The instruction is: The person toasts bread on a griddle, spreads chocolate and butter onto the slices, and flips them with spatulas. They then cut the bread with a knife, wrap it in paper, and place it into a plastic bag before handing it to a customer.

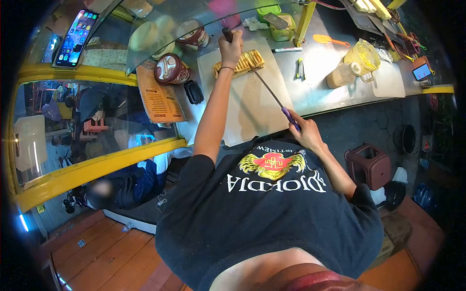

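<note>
Toasted bread (256, 57), scored across into several strips, lies on a pale board (247, 109). My left hand (231, 50) is closed around a dark-handled tool (227, 34) over the left part of the bread; the tool's lower end is hidden behind the hand. Close to my chest, my right hand (307, 132) grips the purple handle of a long, thin knife (273, 94). Its blade slants up and left across the board, and the tip reaches the near edge of the bread.
Left of the board are a brown-lidded tub (171, 69), a black case (193, 92) and an orange menu sheet (158, 97). To the right lie a marker (287, 50), an orange spatula (330, 40), a squeeze bottle (342, 75) and a yellow tub (363, 56).
</note>
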The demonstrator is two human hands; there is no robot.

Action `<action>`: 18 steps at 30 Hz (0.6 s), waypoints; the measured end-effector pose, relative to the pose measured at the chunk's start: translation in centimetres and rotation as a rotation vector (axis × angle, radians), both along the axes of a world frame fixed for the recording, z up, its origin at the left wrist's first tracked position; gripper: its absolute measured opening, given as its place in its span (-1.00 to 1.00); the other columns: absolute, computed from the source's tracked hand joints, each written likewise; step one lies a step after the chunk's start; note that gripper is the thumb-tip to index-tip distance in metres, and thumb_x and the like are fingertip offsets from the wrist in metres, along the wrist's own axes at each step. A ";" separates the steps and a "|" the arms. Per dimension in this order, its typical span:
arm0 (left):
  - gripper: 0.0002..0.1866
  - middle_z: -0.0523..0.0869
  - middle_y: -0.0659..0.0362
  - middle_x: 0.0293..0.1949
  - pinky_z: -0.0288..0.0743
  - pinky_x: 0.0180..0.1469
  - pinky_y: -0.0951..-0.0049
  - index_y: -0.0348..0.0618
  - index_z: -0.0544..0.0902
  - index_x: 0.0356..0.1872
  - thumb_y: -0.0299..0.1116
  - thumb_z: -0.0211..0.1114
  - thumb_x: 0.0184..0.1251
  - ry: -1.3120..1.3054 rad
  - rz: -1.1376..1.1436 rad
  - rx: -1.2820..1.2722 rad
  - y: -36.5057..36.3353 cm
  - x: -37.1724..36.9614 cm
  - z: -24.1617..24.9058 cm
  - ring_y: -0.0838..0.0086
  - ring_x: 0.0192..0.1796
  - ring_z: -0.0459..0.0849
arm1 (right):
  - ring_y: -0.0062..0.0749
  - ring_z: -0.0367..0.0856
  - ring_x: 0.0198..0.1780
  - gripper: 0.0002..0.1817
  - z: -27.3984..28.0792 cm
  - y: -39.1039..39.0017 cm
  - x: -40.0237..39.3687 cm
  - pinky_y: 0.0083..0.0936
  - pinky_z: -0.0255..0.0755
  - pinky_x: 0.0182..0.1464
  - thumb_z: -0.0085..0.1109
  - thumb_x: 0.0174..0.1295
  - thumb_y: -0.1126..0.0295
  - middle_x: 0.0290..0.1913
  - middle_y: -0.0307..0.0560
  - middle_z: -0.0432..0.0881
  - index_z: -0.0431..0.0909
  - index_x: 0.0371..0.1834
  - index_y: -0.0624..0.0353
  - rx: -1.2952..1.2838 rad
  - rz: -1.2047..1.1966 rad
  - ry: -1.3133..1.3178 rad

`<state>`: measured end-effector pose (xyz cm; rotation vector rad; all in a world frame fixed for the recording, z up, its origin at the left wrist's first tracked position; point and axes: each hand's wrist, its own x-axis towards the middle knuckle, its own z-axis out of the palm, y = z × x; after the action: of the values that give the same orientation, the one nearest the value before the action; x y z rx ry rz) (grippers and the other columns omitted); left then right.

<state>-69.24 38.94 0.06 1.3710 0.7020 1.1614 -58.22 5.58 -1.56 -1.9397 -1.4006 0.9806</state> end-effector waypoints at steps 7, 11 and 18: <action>-0.57 0.27 0.38 -0.73 0.06 -0.65 0.51 -0.03 0.27 -0.69 -0.33 0.25 0.36 -0.056 0.006 0.093 -0.6 0.7 -0.1 0.67 -0.72 0.22 | 0.21 0.63 -0.42 -0.58 -3.0 15.9 -2.7 0.06 0.47 -0.34 0.07 0.28 0.28 -0.51 0.22 0.63 0.42 0.20 0.10 0.264 0.083 -0.344; -0.57 0.28 0.38 -0.73 0.04 -0.66 0.51 -0.03 0.26 -0.69 -0.36 0.25 0.35 -0.074 0.064 0.123 -0.9 0.9 -0.4 0.67 -0.72 0.20 | 0.25 0.63 -0.42 -0.48 -1.3 10.4 -3.6 0.09 0.49 -0.28 0.06 0.28 0.30 -0.46 0.26 0.64 0.35 0.32 0.09 0.138 0.117 -0.297; -0.56 0.29 0.39 -0.72 0.05 -0.64 0.51 -0.04 0.27 -0.70 -0.33 0.25 0.35 -0.030 0.079 0.099 -1.3 0.9 -0.1 0.69 -0.70 0.21 | 0.22 0.66 -0.35 -0.47 -4.2 16.6 -4.6 0.08 0.48 -0.26 0.02 0.25 0.34 -0.45 0.32 0.64 0.37 0.33 0.11 0.201 0.072 -0.227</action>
<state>-68.34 37.59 -0.03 1.4157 0.6904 1.2915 -62.78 22.22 -5.76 -1.9058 -1.6371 0.6365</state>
